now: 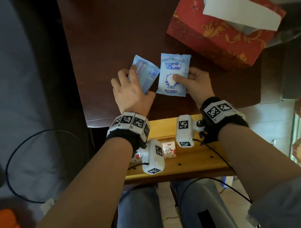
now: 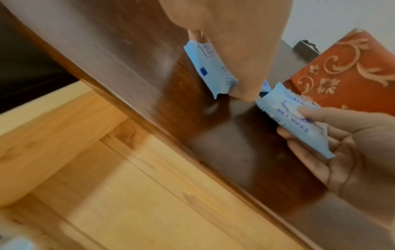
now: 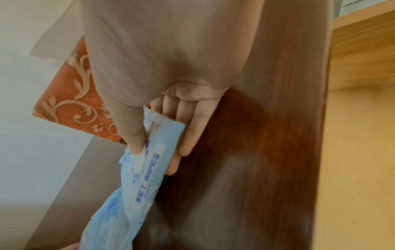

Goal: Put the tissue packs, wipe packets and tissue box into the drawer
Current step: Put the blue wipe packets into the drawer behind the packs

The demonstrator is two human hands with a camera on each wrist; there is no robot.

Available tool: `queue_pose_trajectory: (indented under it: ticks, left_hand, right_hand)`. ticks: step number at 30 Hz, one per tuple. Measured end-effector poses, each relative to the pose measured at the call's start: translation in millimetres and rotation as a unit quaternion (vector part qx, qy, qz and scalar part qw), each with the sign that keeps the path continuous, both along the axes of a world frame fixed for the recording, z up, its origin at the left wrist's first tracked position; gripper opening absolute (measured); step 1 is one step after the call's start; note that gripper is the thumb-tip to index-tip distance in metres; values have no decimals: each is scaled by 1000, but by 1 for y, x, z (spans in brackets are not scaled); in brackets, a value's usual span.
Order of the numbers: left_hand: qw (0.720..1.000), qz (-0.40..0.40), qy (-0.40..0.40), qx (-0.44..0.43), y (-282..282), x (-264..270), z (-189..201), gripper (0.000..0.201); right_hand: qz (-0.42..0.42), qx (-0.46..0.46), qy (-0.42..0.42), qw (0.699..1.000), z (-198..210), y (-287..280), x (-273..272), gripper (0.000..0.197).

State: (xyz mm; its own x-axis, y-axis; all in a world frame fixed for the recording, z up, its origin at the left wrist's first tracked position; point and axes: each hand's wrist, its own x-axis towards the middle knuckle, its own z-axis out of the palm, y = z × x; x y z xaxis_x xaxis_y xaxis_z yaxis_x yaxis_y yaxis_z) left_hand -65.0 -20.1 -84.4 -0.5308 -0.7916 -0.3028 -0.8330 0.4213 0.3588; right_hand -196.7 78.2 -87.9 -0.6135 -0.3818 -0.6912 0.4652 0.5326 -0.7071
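a dark wooden table (image 1: pixel 108 38) fills the middle of the scene, and an open light wooden drawer (image 1: pixel 191 167) juts out from under its near edge. a red tissue box (image 1: pixel 220 35) with gold leaf patterns stands at the far right of the table, a white tissue sticking out of its top. the left hand (image 1: pixel 129 92) grips a blue wipe packet (image 1: pixel 145 74), printed back upward, with fingers curled over its left edge and the thumb at its near end; the packet tilts to the right. the right hand (image 1: pixel 195 82) pinches the second wipe packet (image 1: pixel 174 75), the one with "wet wipes" and a cartoon on its face, thumb on top and fingers underneath along its right side. the two packets are just beside each other, near the middle of the table and above its surface, well apart from the tissue box. inside the drawer a small tissue pack (image 1: pixel 168 150) stands near its far wall, and part of another pack (image 1: pixel 137 156) shows to the left, mostly hidden behind the left wrist camera.
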Motion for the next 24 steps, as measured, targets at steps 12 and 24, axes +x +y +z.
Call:
queue_pose_trajectory:
  ticks: [12, 24]
  left_hand:
    - [958, 31, 192, 210, 29, 29, 14, 65]
    - [909, 183, 209, 310, 35, 90, 3, 16]
  right_hand:
    - [27, -27, -42, 998, 8, 21, 53, 29]
    - [-2, -8, -17, 1000, 14, 43, 94, 25]
